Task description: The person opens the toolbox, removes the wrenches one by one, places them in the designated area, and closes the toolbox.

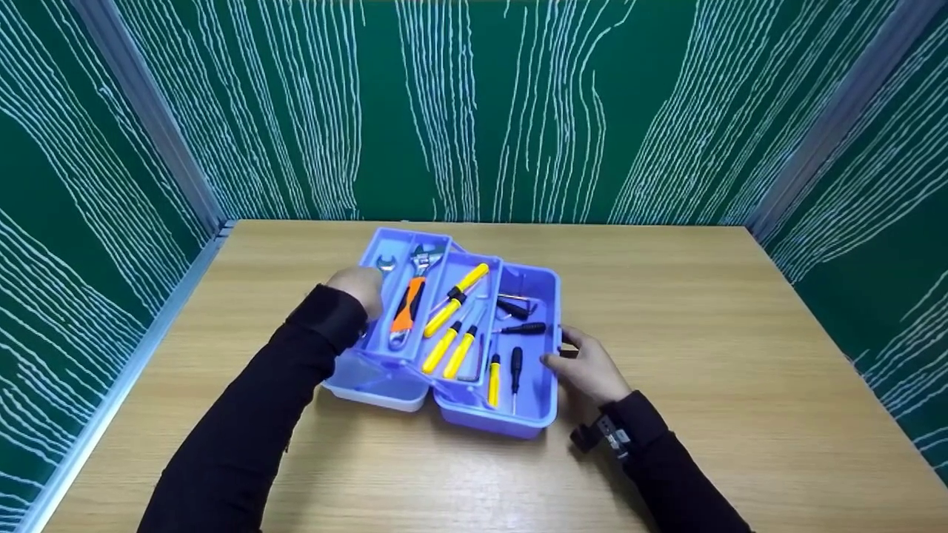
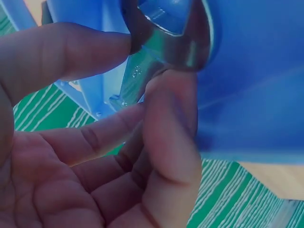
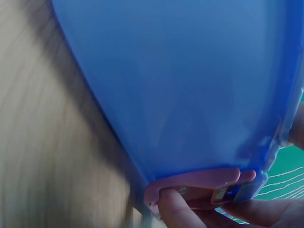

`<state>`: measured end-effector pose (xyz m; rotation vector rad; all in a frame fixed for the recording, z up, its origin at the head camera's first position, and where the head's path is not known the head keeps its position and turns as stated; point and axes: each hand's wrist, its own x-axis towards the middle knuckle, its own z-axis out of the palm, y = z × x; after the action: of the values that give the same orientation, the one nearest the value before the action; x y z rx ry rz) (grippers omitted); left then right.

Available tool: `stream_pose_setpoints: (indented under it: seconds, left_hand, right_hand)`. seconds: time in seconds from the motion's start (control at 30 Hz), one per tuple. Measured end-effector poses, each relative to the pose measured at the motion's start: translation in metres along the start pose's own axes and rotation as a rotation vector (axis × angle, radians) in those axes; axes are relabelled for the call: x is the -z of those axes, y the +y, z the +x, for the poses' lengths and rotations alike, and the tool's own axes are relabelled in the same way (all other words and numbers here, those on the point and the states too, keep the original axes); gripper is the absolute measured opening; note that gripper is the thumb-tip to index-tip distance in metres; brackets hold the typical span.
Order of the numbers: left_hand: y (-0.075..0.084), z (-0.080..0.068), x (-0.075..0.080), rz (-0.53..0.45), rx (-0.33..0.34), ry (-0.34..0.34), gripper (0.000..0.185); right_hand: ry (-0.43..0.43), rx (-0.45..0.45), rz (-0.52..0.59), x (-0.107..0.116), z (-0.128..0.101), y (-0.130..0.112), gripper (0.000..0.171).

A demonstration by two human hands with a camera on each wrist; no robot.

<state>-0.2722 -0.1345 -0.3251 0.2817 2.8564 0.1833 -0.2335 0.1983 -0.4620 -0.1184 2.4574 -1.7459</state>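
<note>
My left hand is over the left compartment of the top tray in a purple-blue toolbox. Between thumb and finger it pinches a shiny metal wrench; the wrench's open jaw end shows beyond the hand in the head view. My right hand holds the toolbox's right side, thumb at the rim. In the right wrist view, its fingers are by a pink latch. Beside the wrench lies an adjustable wrench with an orange and black handle.
The middle tray carries several yellow-handled screwdrivers and hex keys. In the box bottom lie black-handled screwdrivers and a short yellow one. The toolbox stands opened on a wooden table, with green white-striped walls around.
</note>
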Motion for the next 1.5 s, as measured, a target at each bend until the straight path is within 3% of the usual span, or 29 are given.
stream_pose_setpoints:
  seconds: [0.17,0.3,0.47,0.77,0.93,1.07,1.23,1.4,1.5]
  left_hand:
    - [-0.004,-0.003,0.004,-0.074,0.009,-0.022,0.021]
    - [-0.007,-0.006,0.006,-0.126,0.055,-0.048,0.010]
    - [-0.009,-0.010,0.008,-0.118,0.091,-0.062,0.034]
    - [-0.017,-0.007,0.004,-0.129,0.021,0.010,0.016]
    - [-0.015,-0.009,0.000,-0.158,0.017,0.072,0.024]
    - [-0.007,-0.015,-0.002,-0.228,0.032,0.130,0.045]
    - [0.015,-0.024,-0.011,-0.353,-0.014,0.248,0.045]
    - [0.046,-0.034,-0.033,-0.510,-0.147,0.381,0.024]
    - [0.062,-0.040,-0.048,-0.541,-0.256,0.443,0.013]
  right_hand:
    - [0.011,0.014,-0.030,-0.001,0.000,0.001,0.062]
    - [0.017,0.006,-0.049,-0.001,0.002,0.003,0.063]
    - [0.014,-0.004,-0.052,-0.001,0.003,0.003,0.064]
    - [-0.010,-0.029,0.027,0.002,0.001,0.002,0.066]
    - [-0.007,-0.040,0.126,0.008,0.000,-0.004,0.065]
    - [0.048,-0.023,0.106,0.014,-0.003,-0.013,0.063]
    - [0.125,0.017,0.101,0.016,-0.007,-0.029,0.056]
    - [0.177,0.085,0.178,0.006,-0.010,-0.045,0.044]
    - [0.163,0.131,0.244,-0.007,-0.010,-0.054,0.036]
